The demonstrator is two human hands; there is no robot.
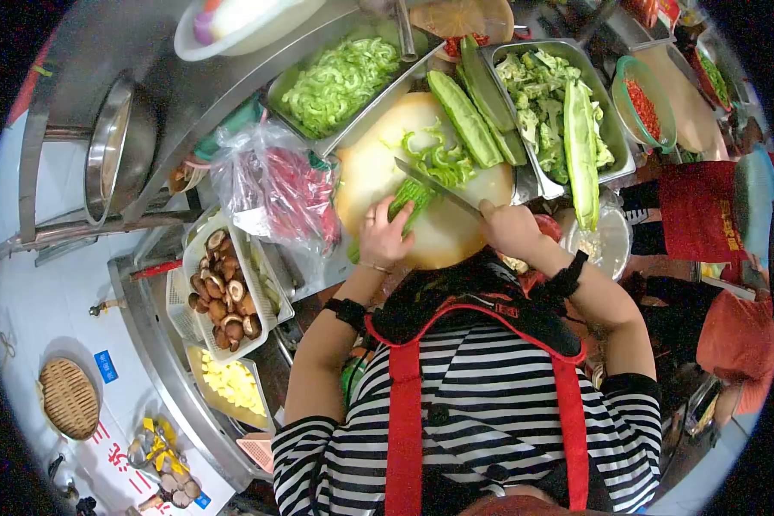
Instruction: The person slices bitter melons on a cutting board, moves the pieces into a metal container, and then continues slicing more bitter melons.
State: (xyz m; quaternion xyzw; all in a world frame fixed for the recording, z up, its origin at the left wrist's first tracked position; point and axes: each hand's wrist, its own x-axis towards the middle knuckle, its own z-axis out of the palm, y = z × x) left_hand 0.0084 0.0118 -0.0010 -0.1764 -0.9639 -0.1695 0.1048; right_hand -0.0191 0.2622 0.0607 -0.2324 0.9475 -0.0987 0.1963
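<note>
On the round cutting board [365, 159], my left hand [384, 238] presses down on a green bitter melon half [414, 196], its fingers curled over it. My right hand [512, 229] grips the handle of a kitchen knife [445, 191], whose blade lies across the melon just beyond my left fingertips. Thin curved melon slices [445, 162] lie in a heap past the blade. Hollowed bitter melon halves [466, 120] rest at the far right of the board. Another long half [582, 155] leans over a metal tray [615, 172] of green pieces.
A metal pan of sliced melon [342, 82] stands beyond the board. A clear plastic bag with red contents [288, 185] touches its left side. Mushrooms [222, 292] fill a white basket, with yellow chunks [232, 383] nearby. Chopped red pepper [643, 107] sits right. Other people [701, 211] stand at right.
</note>
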